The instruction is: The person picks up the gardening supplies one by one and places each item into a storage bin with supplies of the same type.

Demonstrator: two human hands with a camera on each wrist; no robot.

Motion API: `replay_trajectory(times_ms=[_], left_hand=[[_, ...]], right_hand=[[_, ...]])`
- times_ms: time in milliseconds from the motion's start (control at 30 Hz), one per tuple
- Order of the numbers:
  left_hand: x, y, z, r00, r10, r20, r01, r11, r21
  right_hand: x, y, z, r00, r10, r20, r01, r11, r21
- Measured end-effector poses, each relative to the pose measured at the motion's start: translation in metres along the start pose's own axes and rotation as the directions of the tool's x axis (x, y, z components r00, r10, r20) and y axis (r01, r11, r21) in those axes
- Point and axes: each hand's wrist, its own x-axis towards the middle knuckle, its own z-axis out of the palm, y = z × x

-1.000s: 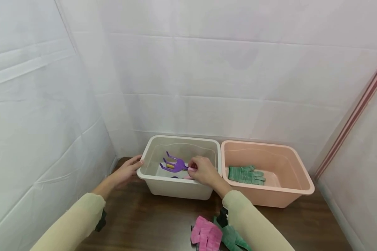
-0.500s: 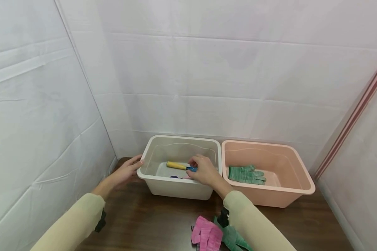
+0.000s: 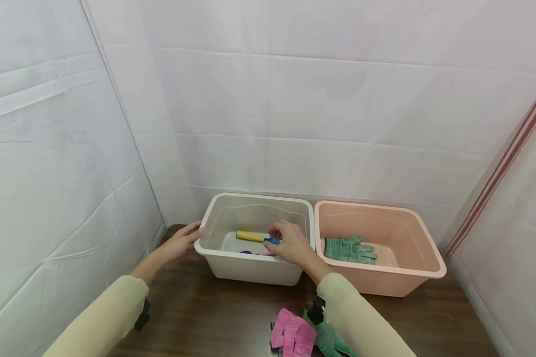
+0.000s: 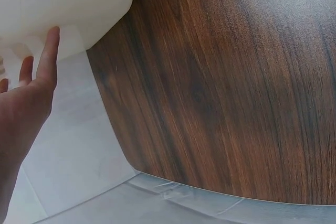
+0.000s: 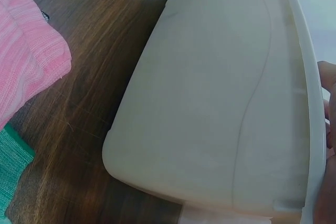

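My left hand (image 3: 177, 247) rests at the left end of a light grey plastic tub (image 3: 250, 270), its fingers straight against the outside wall. Over the tub's right side hangs my right hand (image 3: 291, 242), its fingers loosely bent, thumb and forefinger apart. In the gap between them shows the blue part of a yellow-handled tool (image 3: 249, 236), which lies in the tub. A bit of something purple (image 3: 246, 252) and something pink (image 3: 266, 252) peek over the front rim; the wall hides the rest. In the right wrist view, the right fingers (image 5: 327, 77) are mostly hidden behind the rim.
Close on the right stands a peach tub (image 3: 375, 280) with a green knit glove (image 3: 350, 250) inside. In front, a pink glove (image 3: 294, 332) and another green glove (image 3: 329, 336) lie on the dark wood table (image 3: 196, 307). White sheeting (image 3: 259, 99) surrounds the table.
A second ago my right hand pinched the pink handle of a purple hand rake over the tub. The rake has dropped from sight and the yellow-handled tool shows. The left hand stays still.
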Motion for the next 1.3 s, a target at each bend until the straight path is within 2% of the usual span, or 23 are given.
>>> replay_trajectory(times_ms=[333,500,633,767,867,967,1167,1300], left_hand=[[0.0015,0.0024,0.0027,1.0,-0.007,0.0,0.007,1.0,-0.001],[0.0038,0.0043,0.0056,1.0,-0.007,0.002,0.007,1.0,-0.017],[0.0034,0.0048,0.0032,1.0,-0.01,-0.002,0.01,1.0,-0.009],[0.0019,0.0047,0.0012,1.0,-0.011,0.008,0.011,1.0,0.002],[0.0003,0.0038,-0.0009,1.0,-0.012,-0.007,0.012,1.0,0.002],[0.0011,0.0035,-0.0018,1.0,-0.014,-0.015,0.014,1.0,0.004],[0.0038,0.0052,0.0016,0.999,-0.028,-0.02,0.028,1.0,-0.006],[0.0043,0.0054,0.0046,0.999,-0.034,-0.032,0.033,0.999,-0.022]], right_hand=[[0.0012,0.0027,-0.0001,1.0,0.001,0.015,0.0,1.0,-0.009],[-0.001,0.0038,-0.0036,1.0,-0.002,-0.01,0.002,1.0,0.015],[-0.0009,0.0035,-0.0023,0.999,-0.012,-0.03,0.012,1.0,0.019],[0.0,0.0025,-0.0011,1.0,-0.02,-0.014,0.02,1.0,0.006],[0.0026,0.0009,0.0003,0.999,-0.034,0.0,0.034,0.999,-0.005],[0.0039,-0.0017,-0.0011,0.999,-0.042,-0.031,0.042,0.999,0.0],[0.0018,-0.0008,-0.0056,0.987,-0.059,-0.148,0.064,0.997,0.03],[-0.0004,0.0015,-0.0072,0.983,-0.047,-0.178,0.062,0.995,0.083]])
